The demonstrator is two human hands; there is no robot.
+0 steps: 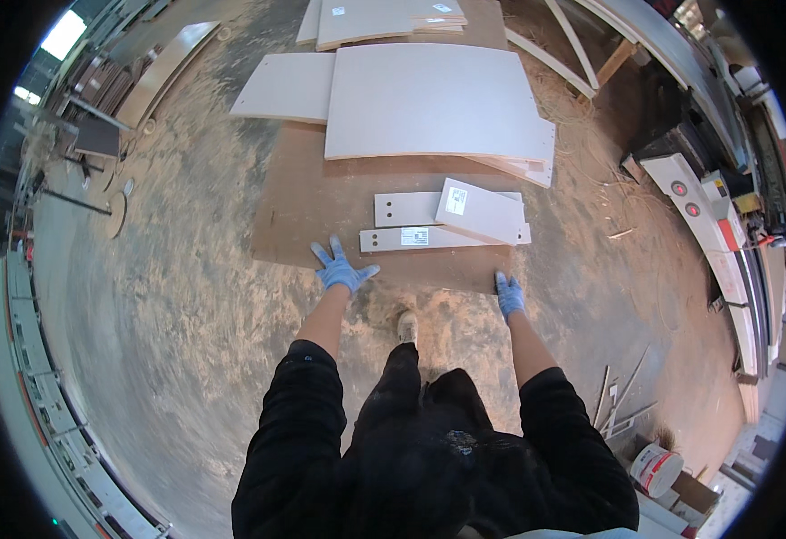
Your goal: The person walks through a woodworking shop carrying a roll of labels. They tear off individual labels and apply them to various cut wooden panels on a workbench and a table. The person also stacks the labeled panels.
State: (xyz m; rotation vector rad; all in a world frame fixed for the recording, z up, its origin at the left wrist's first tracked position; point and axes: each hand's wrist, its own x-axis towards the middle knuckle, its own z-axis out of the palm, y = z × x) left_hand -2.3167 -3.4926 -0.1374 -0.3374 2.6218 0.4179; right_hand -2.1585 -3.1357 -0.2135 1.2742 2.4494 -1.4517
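Note:
My left hand (340, 269), in a blue glove, has its fingers spread over the near left edge of a brown sheet (298, 211) on the floor. At the sheet's near right corner is my right hand (509, 295), also gloved in blue; whether its fingers grip the edge is hard to make out. Just beyond my hands lie two narrow white boards, a near strip (483, 239) with a label and a farther strip (411, 208) with holes. A short labelled white board (492, 214) lies slantwise across them. Farther off, a large white panel (433, 99) rests on other panels.
More white panels (366, 22) lie at the far end. A machine with red buttons (694, 207) stands on the right. A white bucket (656, 470) and thin strips (622, 400) are at lower right. Along the left runs a long machine frame (47, 386). Dust covers the floor.

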